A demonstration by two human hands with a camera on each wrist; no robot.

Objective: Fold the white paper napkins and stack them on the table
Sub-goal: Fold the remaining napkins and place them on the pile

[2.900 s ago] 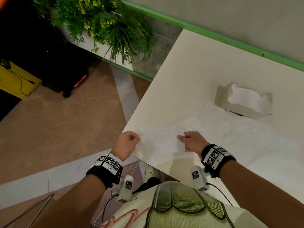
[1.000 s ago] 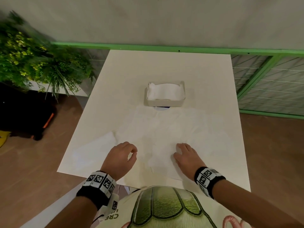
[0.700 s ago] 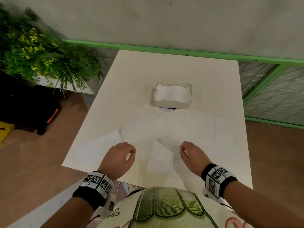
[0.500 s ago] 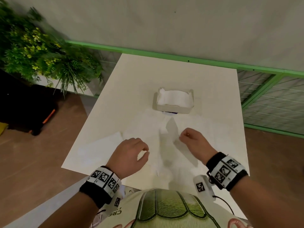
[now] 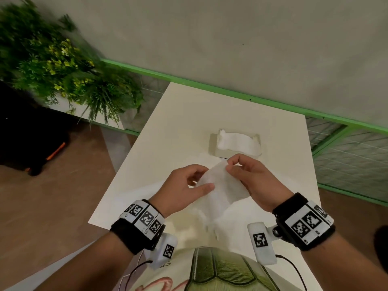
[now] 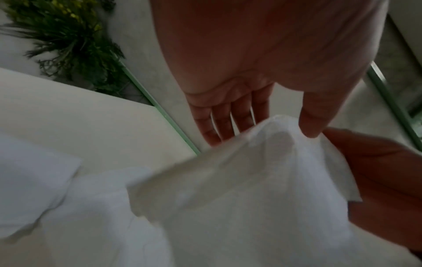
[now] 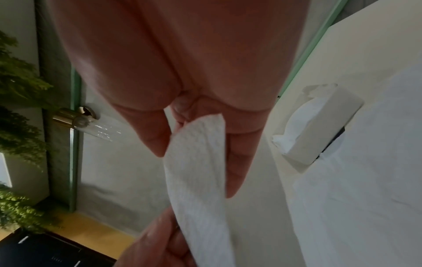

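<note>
Head view, read from nine o'clock across: a plant (image 5: pixel 63 68) stood off the table's (image 5: pixel 168 143) left edge, and a folded napkin (image 6: pixel 29 186) lay flat on the table at about eight o'clock from the hands. The left hand (image 5: pixel 184 187) pinched the lifted napkin (image 5: pixel 220 187) at its left edge, thumb on top and fingers (image 6: pixel 219 124) beneath. That napkin hung in the air above the table's near half, over loose sheets (image 5: pixel 205 219) spread flat below it. The right hand (image 5: pixel 252 181) pinched the top corner between thumb and forefinger, as the right wrist view confirmed. At one o'clock from the hands sat the dispenser (image 5: pixel 237 143) with more tissue in it.

The napkin looked very light, thin and limp: it sagged and curled between the grips. It would likely tear under a hard tug and drift in any draught. Corners and edges seemed the best holds, kept taut and gentle, with creases pressed against the table.
</note>
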